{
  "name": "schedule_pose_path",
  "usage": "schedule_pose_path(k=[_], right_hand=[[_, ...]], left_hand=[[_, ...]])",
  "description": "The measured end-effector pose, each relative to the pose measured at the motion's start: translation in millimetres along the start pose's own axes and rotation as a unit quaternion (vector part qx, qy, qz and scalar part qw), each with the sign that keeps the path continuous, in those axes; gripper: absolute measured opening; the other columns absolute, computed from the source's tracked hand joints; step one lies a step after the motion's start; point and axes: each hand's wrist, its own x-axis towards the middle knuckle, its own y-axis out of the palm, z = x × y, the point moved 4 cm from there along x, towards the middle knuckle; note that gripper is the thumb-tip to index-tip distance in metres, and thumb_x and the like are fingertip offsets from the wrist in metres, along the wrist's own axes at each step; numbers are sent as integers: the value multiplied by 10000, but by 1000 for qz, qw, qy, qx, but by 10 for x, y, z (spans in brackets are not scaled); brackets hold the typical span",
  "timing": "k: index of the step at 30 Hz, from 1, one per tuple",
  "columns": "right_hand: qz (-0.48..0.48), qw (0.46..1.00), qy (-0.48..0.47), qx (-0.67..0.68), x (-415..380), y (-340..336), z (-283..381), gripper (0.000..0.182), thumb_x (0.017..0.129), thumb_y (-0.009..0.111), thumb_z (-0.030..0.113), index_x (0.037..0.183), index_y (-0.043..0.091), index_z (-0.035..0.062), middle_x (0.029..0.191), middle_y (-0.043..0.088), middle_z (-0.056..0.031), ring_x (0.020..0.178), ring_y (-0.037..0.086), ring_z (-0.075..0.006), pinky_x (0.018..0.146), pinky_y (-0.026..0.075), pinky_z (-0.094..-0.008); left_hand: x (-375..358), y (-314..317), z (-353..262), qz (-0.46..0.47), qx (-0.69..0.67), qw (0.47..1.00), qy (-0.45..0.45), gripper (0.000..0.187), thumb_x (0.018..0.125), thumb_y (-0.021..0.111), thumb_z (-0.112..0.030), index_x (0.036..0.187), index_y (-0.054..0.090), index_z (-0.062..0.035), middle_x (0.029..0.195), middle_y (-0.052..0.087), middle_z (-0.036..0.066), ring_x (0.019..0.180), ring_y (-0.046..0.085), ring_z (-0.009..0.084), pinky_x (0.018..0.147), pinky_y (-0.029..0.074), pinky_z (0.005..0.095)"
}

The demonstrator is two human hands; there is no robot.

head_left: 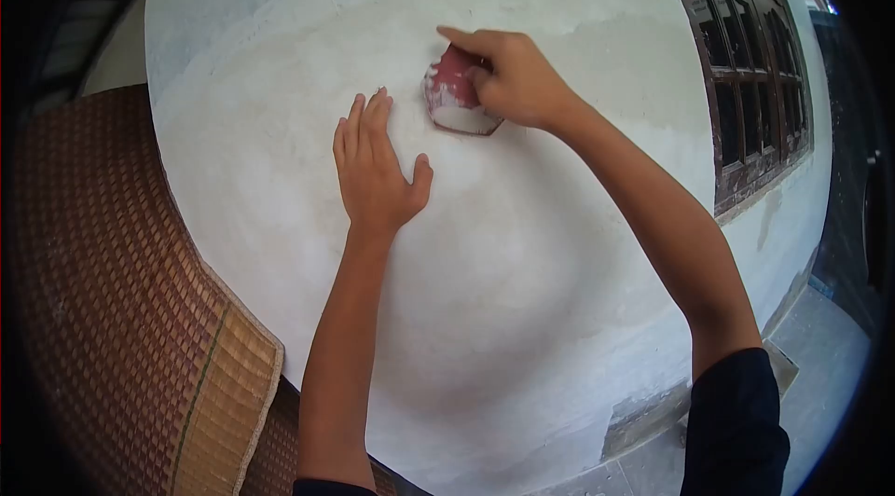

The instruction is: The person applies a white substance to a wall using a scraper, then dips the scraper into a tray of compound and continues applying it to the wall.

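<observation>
A whitish wall (485, 282) with a pale, patchy coating fills the middle of the head view. My right hand (522, 76) grips a red putty scraper (453, 76) with white smears across it. The scraper's wide, straight lower edge lies at the wall, and one of my fingers stretches along its top. To the left and slightly lower, my left hand (378, 160) rests flat against the wall, fingers pointing up and thumb held apart, with nothing in it. My right palm hides part of the scraper.
A brown woven mat (103, 254) hangs or leans along the left side. On the right, a dark wooden window (750, 67) with several panes is set in the wall. Grey paving (820, 375) and a dark door-like panel (848, 151) lie farther right.
</observation>
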Motion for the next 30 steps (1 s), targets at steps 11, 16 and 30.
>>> schedule_pose_path(k=[11, 16, 30], right_hand=[[-25, 978, -99, -183, -116, -56, -92, 544, 799, 511, -1, 1342, 542, 18, 971, 698, -190, 764, 675, -245, 707, 549, -318], [-177, 982, 68, -22, -103, -342, -74, 578, 684, 542, 92, 1250, 612, 0, 1031, 673, -251, 965, 646, -394, 928, 487, -403], [-153, 975, 52, -154, -104, -282, -99, 591, 684, 543, 83, 1267, 611, 13, 1000, 677, -226, 953, 648, -373, 890, 497, -408]], left_hand=[[-4, -22, -13, -8, -4, 1000, -3, 737, 702, 643, -138, 1373, 377, 9, 1423, 453, 154, 1353, 365, 378, 1112, 249, 499], [5, -38, -13, -8, -3, 1000, -1, 732, 703, 646, -137, 1369, 380, 8, 1425, 451, 152, 1354, 364, 377, 1114, 247, 497], [-5, -27, -23, -7, -3, 1000, -6, 728, 701, 645, -138, 1365, 384, 9, 1422, 453, 153, 1357, 361, 371, 1116, 244, 493]])
